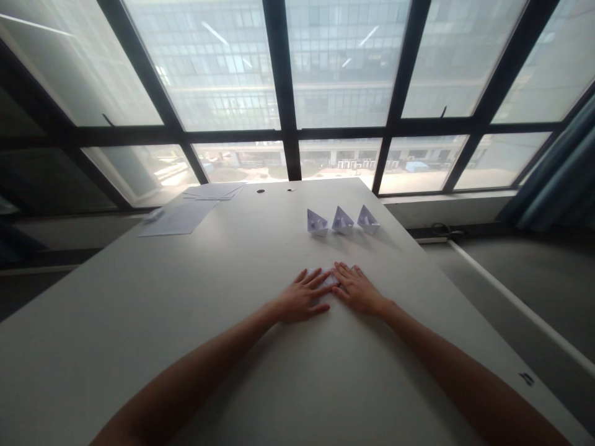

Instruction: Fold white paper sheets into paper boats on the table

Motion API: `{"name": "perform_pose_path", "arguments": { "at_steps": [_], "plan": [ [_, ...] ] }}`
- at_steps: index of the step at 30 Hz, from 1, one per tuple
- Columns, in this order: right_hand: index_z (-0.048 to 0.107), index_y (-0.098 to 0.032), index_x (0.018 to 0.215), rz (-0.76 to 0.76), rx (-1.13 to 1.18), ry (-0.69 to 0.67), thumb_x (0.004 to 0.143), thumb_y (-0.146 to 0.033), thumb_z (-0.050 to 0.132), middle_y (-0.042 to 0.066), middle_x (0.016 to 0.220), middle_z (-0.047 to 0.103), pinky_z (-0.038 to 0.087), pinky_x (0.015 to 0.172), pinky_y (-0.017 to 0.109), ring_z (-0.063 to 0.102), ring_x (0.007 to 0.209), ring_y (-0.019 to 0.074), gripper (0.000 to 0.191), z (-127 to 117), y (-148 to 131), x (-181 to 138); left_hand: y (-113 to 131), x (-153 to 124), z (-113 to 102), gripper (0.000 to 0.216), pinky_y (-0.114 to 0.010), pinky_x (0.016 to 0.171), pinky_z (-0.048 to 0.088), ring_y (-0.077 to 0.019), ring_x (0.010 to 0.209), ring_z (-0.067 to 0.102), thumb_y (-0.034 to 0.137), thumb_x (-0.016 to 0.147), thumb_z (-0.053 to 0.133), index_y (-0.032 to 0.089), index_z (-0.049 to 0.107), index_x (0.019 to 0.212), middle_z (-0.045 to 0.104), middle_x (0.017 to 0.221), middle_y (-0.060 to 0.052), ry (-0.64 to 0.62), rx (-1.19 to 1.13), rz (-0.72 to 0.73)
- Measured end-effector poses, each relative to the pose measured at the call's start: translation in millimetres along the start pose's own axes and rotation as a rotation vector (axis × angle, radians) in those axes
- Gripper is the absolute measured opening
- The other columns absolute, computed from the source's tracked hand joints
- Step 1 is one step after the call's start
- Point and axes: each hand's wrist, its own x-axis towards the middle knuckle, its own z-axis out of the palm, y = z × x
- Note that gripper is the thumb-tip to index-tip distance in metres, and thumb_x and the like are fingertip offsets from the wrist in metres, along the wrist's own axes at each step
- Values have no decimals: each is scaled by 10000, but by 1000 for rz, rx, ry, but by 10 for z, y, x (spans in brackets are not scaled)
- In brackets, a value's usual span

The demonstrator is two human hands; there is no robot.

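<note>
A folded piece of white paper (331, 280) lies flat on the white table (195, 347), largely hidden under both hands. My left hand (304, 296) rests on its left part with the fingers spread. From the other side, my right hand (356, 288) presses on its right part, fingers stretched out flat. The two hands nearly meet at the middle of the paper. Just beyond them stand three folded paper boats in a row: a left one (317, 223), a middle one (343, 220) and a right one (368, 220).
Sheets of white paper (179, 218) lie at the table's far left, beside a small pale crumpled-looking item (153, 214). Two round holes (260, 191) sit near the far edge. A small dark mark or object (527, 378) is near the right edge. Windows rise behind; a blue curtain (553, 167) hangs right.
</note>
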Motion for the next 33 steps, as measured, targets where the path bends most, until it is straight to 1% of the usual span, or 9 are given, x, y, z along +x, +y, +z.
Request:
{"name": "perform_pose_path", "arguments": {
  "at_steps": [3, 7, 10, 12, 14, 17, 20, 26, 33],
  "plan": [
    [306, -167, 1522, 13, -17, 7, 1023, -422, 265, 111, 1594, 226, 143, 1189, 494, 173, 1483, 223, 562, -3, 35, -2, 2, 4, -11, 604, -553, 1183, 62, -298, 1495, 74, 577, 982, 365, 383, 216, 1534, 84, 1627, -17, -31, -3, -15],
    [322, -148, 1514, 14, -36, 7, 1024, -412, 268, 118, 1592, 234, 154, 1188, 488, 187, 1480, 228, 559, 13, 33, 1, -22, 6, -14, 600, -557, 1181, 75, -298, 1494, 79, 528, 986, 396, 376, 212, 1536, 101, 1625, -24, -71, -25, -15],
    [352, -145, 1499, 32, -44, 27, 1014, -402, 315, 123, 1584, 270, 180, 1179, 489, 229, 1468, 236, 550, 21, 18, 4, -35, 10, -6, 562, -524, 1188, 117, -281, 1492, 119, 386, 987, 433, 385, 263, 1522, 159, 1618, -3, -10, -30, -54],
    [403, -156, 1473, 55, -53, 61, 995, -384, 380, 129, 1563, 325, 213, 1167, 475, 286, 1443, 244, 530, 21, 6, 4, -32, 18, 5, 557, -520, 1187, 142, -263, 1487, 165, 282, 971, 436, 395, 312, 1503, 227, 1605, 14, 40, -18, -109],
    [469, -165, 1428, 65, -62, 106, 971, -364, 447, 138, 1523, 401, 255, 1149, 445, 355, 1401, 250, 499, 13, -10, 3, -24, 27, 25, 541, -534, 1184, 149, -252, 1477, 213, 234, 962, 425, 381, 367, 1479, 302, 1581, 5, 86, 8, -171],
    [563, -175, 1335, 67, -61, 168, 942, -339, 521, 131, 1427, 514, 323, 1103, 405, 441, 1309, 257, 428, -13, -40, -1, -14, 35, 77, 460, -528, 1173, 200, -268, 1457, 269, 289, 984, 413, 318, 443, 1442, 360, 1554, -55, 159, 48, -267],
    [620, -187, 1251, 54, -26, 216, 922, -306, 563, 107, 1324, 585, 363, 1062, 380, 482, 1224, 250, 354, -41, -70, -5, -33, 40, 147, 441, -508, 1156, 259, -298, 1452, 275, 384, 1000, 399, 279, 468, 1422, 327, 1564, -107, 203, 49, -318],
    [618, -177, 1239, 15, 112, 273, 900, -233, 577, 96, 1207, 636, 392, 1021, 361, 507, 1147, 237, 346, -40, -100, -8, -139, 67, 255, 650, -470, 1181, 224, -293, 1475, 202, 516, 987, 380, 152, 287, 1518, 255, 1582, -171, 247, 14, -340],
    [643, -188, 1192, 6, 160, 283, 910, -200, 538, 99, 1183, 640, 393, 1009, 376, 515, 1123, 239, 302, -13, -91, -5, -195, 95, 266, 681, -444, 1187, 223, -274, 1469, 230, 560, 981, 356, 126, 311, 1504, 302, 1564, -166, 241, -32, -352]
  ]
}}
